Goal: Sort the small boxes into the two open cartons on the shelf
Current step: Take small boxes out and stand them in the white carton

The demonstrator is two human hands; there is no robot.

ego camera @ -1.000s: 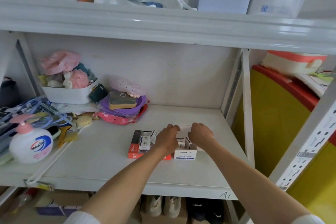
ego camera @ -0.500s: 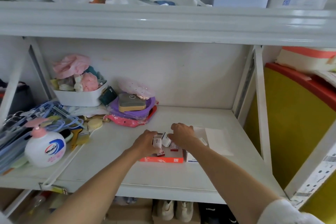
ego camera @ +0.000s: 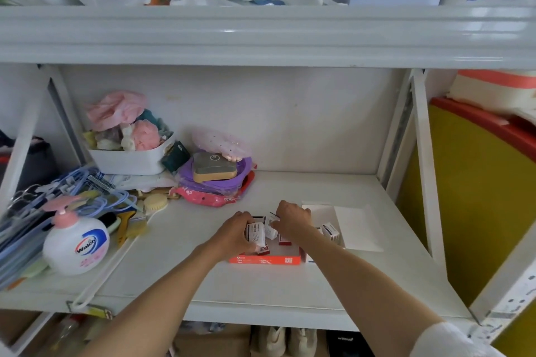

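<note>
An orange open carton (ego camera: 265,260) lies on the white shelf (ego camera: 290,284) in front of me, with small red-and-white boxes inside. To its right stands a white open carton (ego camera: 322,211) with its lid folded out; a small white box (ego camera: 330,231) stands in it. My left hand (ego camera: 236,230) is over the orange carton, fingers closed on a small white box (ego camera: 256,235). My right hand (ego camera: 291,219) is beside it, pinching another small white box (ego camera: 271,227) above the same carton.
A Walch soap pump bottle (ego camera: 74,240), hangers and brushes crowd the shelf's left. A white bin of soft items (ego camera: 127,158) and a purple and pink pile (ego camera: 216,180) sit at the back. A white upright post (ego camera: 425,182) bounds the right side.
Both hands moved left from the white carton to the orange carton and now each grip a small box. The camera view shifted up and closer.
</note>
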